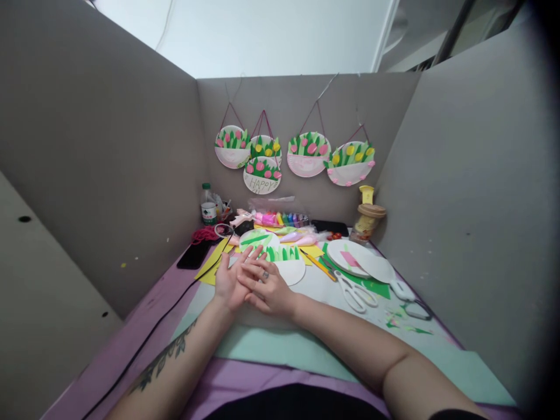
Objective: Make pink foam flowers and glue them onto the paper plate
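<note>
Hands (276, 293): together, right over left palm | nearest leaf-trimmed white plate (292, 273): just beyond

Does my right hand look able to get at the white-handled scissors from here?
Probably yes: the white-handled scissors lie to the right of your right hand, with nothing visibly blocking the way between them.

White bg (280, 38) v. bright; grey side panels (109, 146) dimmer; R edge blacked out, wide-angle distort.

White plate (293, 273), bright green paper strips (286, 254)
</note>
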The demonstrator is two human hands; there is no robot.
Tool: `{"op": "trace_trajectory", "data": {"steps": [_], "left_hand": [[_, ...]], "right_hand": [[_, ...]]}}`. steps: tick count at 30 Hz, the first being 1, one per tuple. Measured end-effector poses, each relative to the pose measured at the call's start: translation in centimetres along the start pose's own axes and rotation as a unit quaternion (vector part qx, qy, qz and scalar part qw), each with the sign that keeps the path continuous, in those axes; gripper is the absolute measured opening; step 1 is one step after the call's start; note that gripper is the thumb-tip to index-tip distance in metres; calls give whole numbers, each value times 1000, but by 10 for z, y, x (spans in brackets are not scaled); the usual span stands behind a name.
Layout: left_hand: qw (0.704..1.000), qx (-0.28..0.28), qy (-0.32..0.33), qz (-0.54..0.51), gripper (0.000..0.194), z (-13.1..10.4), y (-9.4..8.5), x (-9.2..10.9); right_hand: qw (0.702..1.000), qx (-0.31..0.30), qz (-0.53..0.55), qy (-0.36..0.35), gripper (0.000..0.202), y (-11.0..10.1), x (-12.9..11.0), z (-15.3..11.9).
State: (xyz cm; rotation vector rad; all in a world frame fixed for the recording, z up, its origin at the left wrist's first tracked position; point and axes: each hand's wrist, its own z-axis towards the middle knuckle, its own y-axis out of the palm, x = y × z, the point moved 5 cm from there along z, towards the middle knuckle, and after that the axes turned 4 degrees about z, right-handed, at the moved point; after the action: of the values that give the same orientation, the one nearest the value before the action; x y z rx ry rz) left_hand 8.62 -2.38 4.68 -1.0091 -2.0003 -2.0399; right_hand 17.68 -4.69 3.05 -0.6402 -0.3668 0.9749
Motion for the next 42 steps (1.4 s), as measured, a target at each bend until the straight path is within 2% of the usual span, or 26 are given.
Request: {"op": "trace_trajectory", "data": {"steps": [12, 21, 24, 27, 30, 34, 36, 39, 42], "left_hand": [[1000, -25, -11, 8, 68, 2, -3, -4], [1000, -11, -3, -7, 70, 1, -1, -4], [1000, -20, -11, -19, 71, 3, 1, -3], [999, -32, -1, -32, 71, 4, 2, 0], [999, -33, 13, -26, 74, 4, 2, 2], [998, -40, -51, 3, 77, 0, 5, -7], [997, -53, -52, -3, 77, -1, 7, -6], [998, -55, -10, -16, 74, 0, 4, -1], [999, -42, -23, -10, 75, 1, 1, -2]], "right_hand": [[1000, 16, 8, -8, 45, -6, -1, -1], [1000, -4, -7, 0, 48, 0, 2, -4], [1000, 13, -14, 6, 52, -3, 4, -5], [999, 43, -19, 24, 45, -11, 4, -5], [999, 46, -10, 7, 35, -15, -1, -2], [998, 44, -29, 17, 38, -18, 0, 6], [996, 63, -44, 36, 34, -22, 2, 6], [996, 77, -35, -2, 30, -24, -4, 5], [997, 63, -32, -20, 37, -20, -9, 5]]}}
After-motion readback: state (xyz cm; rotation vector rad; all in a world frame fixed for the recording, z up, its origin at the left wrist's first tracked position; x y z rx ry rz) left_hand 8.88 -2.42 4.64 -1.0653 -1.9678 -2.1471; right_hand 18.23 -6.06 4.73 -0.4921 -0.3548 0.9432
